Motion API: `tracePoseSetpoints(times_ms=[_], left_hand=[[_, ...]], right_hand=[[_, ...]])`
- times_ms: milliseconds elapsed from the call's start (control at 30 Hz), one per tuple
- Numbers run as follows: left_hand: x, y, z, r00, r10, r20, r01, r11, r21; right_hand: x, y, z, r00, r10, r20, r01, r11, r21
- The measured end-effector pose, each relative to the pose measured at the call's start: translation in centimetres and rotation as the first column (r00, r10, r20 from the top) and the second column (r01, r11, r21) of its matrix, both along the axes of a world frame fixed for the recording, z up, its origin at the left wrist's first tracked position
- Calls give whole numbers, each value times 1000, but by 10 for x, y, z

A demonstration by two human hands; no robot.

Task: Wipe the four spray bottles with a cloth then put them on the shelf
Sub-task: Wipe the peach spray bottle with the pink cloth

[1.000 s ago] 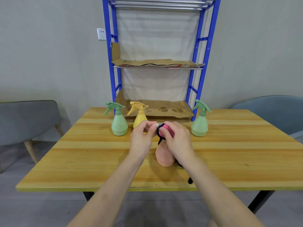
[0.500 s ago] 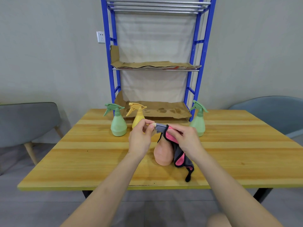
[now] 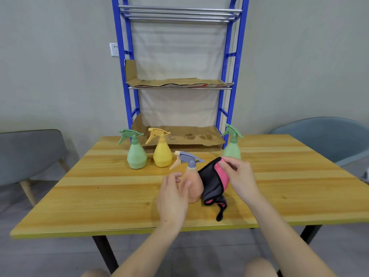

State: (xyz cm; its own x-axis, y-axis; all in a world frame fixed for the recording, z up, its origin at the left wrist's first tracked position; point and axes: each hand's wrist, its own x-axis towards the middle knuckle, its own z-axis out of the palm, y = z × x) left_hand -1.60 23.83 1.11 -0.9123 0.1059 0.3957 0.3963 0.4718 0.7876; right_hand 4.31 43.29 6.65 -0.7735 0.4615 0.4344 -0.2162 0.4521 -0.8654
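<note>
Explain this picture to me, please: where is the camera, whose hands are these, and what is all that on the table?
There is no machine here. A person wears a wide-angle camera on the head, so this one picture looks down along their own arms. On the wooden table stand four spray bottles: a green bottle and a yellow bottle side by side, a second green bottle by the blue shelf rack, and nearest, a peach bottle with a grey trigger. The right hand pinches a black-and-pink cloth that hangs beside the peach bottle. The left hand is open, close against that bottle; whether it touches is unclear. The rack, lined with cardboard, holds no bottle yet.
</note>
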Motion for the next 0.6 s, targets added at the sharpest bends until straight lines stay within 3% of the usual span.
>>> tracePoseSetpoints(times_ms=[100, 600], left_hand=[[-1, 8, -11, 1000, 24, 14, -22, 992, -121], [-44, 64, -5, 998, -46, 34, 52, 979, -199]], right_hand=[[0, 5, -11, 999, -41, -8, 41, 999, -26], [1, 53, -2, 969, -209, -134, 187, 969, -161]])
